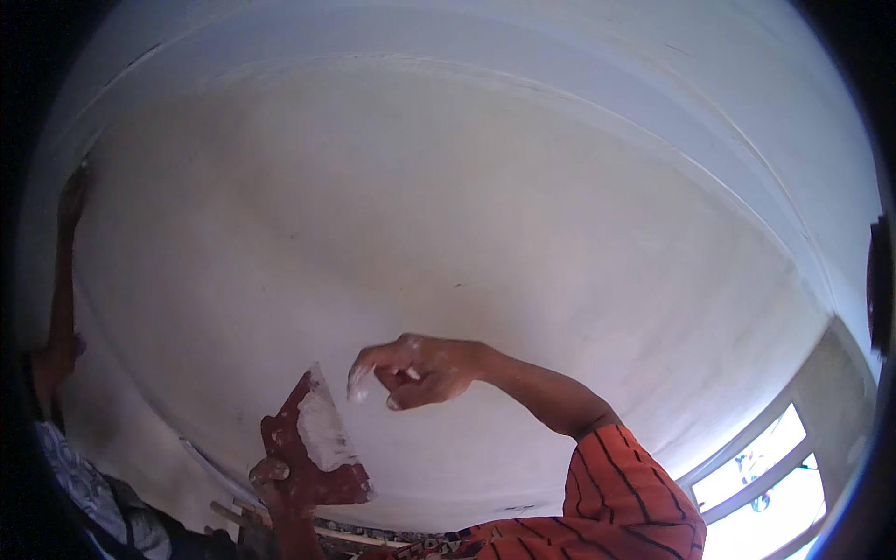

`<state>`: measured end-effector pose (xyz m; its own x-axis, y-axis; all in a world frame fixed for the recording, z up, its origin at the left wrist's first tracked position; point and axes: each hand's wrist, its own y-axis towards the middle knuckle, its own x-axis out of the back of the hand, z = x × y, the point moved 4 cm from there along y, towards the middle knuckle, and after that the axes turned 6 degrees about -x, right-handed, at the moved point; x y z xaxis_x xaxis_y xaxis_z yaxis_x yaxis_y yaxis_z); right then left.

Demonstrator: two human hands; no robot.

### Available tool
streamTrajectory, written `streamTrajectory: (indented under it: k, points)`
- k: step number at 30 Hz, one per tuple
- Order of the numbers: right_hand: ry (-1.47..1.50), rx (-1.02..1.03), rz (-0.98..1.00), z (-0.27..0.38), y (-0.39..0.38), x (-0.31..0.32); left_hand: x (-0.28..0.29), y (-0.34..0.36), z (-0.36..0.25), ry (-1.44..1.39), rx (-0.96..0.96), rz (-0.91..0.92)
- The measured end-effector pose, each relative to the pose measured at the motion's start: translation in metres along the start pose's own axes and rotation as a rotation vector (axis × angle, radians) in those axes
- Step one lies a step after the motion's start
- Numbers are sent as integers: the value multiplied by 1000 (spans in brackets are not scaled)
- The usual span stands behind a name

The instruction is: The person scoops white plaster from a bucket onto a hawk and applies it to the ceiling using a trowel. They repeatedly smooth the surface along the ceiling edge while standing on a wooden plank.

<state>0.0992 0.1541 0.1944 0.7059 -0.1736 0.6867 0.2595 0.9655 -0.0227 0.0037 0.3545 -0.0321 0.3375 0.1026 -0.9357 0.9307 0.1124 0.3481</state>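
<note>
My left hand is closed on a red-brown flat board in the lower middle, with white putty spread over its right part. My right hand hangs in the air just right of the board's upper tip, its fingers loosely bent and apart, white smears on the fingertips; I see no tool in it. Behind both hands is a broad white plastered surface.
A co-worker's arm reaches up at the far left. A pale band with thin ridges curves along the top. A bright window is at lower right, and wooden poles show low behind the board.
</note>
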Motion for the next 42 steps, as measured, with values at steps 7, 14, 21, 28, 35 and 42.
streamTrajectory:
  k: [7, 14, 21, 28, 35, 42]
  points:
    - [189, 633, -803, 38, -81, 113, -41, 26, 28, -62, 105, 39]
    - [101, 707, -1210, 116, -123, 140, -47, 3, 22, 243, -45, -166]
    - [-262, 600, -1605, 132, -78, 124, -40, 7, 19, 294, -16, -152]
    - [-704, -108, -1935, 136, -61, 141, -19, -5, 17, 217, -33, -161]
    - [-991, -410, -1870, 129, -94, 122, -51, 1, 26, 122, -12, -142]
    - [-620, 185, -1857, 128, -107, 121, -54, 10, 23, 297, -33, -159]
